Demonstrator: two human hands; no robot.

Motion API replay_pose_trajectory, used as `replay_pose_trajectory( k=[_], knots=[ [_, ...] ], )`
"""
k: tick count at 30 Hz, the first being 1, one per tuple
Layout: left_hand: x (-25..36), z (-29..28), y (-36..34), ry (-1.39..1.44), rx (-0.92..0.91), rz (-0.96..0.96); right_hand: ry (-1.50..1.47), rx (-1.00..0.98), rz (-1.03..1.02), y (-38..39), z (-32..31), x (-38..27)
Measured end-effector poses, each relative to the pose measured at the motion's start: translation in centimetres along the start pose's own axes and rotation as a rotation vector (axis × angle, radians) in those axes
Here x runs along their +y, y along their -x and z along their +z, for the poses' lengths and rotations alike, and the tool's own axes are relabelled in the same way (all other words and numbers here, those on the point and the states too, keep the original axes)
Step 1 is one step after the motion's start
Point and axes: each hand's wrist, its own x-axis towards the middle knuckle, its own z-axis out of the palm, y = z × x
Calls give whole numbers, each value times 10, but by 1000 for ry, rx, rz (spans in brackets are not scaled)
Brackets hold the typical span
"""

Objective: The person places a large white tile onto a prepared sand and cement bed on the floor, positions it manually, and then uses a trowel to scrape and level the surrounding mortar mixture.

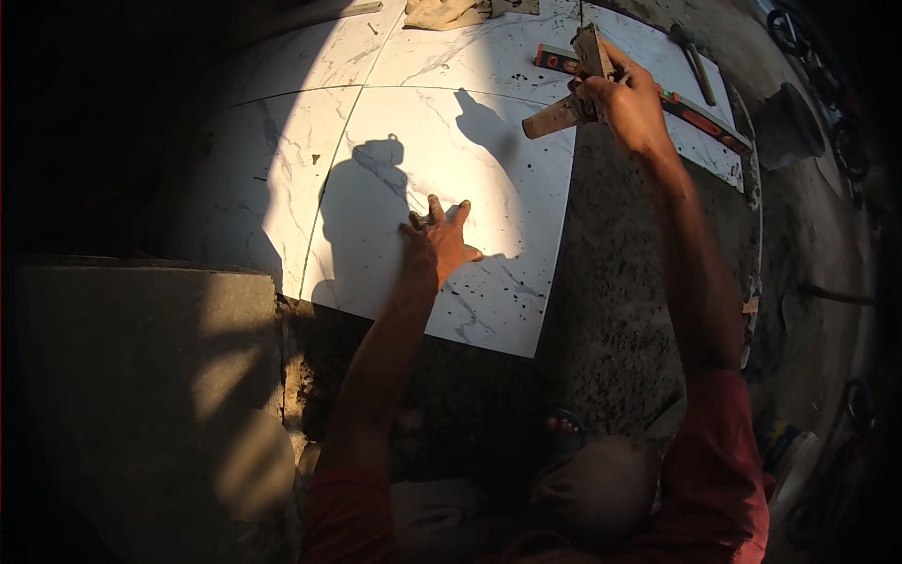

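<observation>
My left hand [437, 240] rests on a large white marble-patterned tile [507, 282], fingers spread apart, with small dark specks scattered around it. My right hand [625, 108] is raised at the upper right, closed around a dirty, pale T-shaped mallet [554, 117], over the tile's far right corner. Behind that hand lies a red and black spirit level [695, 117]. A hammer [695, 66] with a dark head rests on the tiles at the upper right.
Dark rough mortar [611, 263] lies right of the tile. A concrete block [122, 357] stands at lower left. A crumpled tan cloth [442, 14] is on the far tiles. A dark bucket [789, 127] and other dark objects line the right side. My knee and foot show below.
</observation>
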Motion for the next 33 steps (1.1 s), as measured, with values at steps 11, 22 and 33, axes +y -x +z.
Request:
replay_pose_trajectory(
  k=[11, 22, 33],
  knots=[
    [4, 8, -9, 138, 35, 57, 225, -87, 53, 1, -1, -4],
    [15, -9, 7, 59, -20, -7, -1, -114, 79, 41, -8, -33],
    [35, -5, -7, -36, -96, -15, 255, 25, 65, -5, -25, 22]
  ],
)
